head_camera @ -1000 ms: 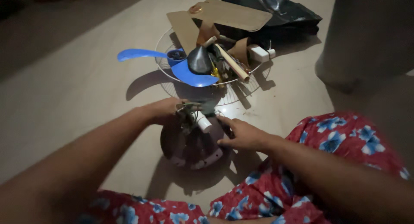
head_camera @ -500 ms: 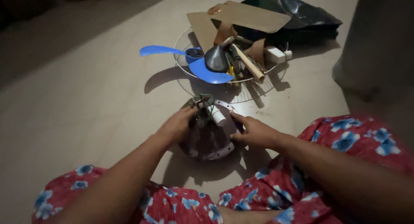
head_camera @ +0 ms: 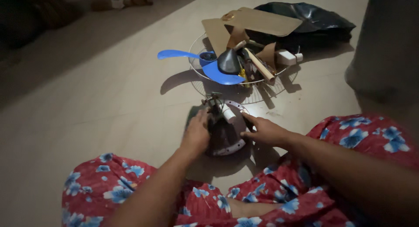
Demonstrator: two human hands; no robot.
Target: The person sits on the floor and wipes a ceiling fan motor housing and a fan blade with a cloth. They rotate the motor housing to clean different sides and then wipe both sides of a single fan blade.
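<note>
Dim room, smooth pale tile floor (head_camera: 87,104). Round fan motor housing (head_camera: 227,137) on floor, near side of wire guard (head_camera: 198,76). Left hand (head_camera: 196,133) grasping housing's left flank; right hand (head_camera: 264,131) gripping its right rim. Possible hazard: loose wiring atop housing snagging fingers. Blue plastic blade (head_camera: 205,65), cardboard (head_camera: 257,19) heaped in guard.

bare floor (head_camera: 87,91) left of hands, wire fan guard (head_camera: 205,85) heaped with parts just ahead
</note>
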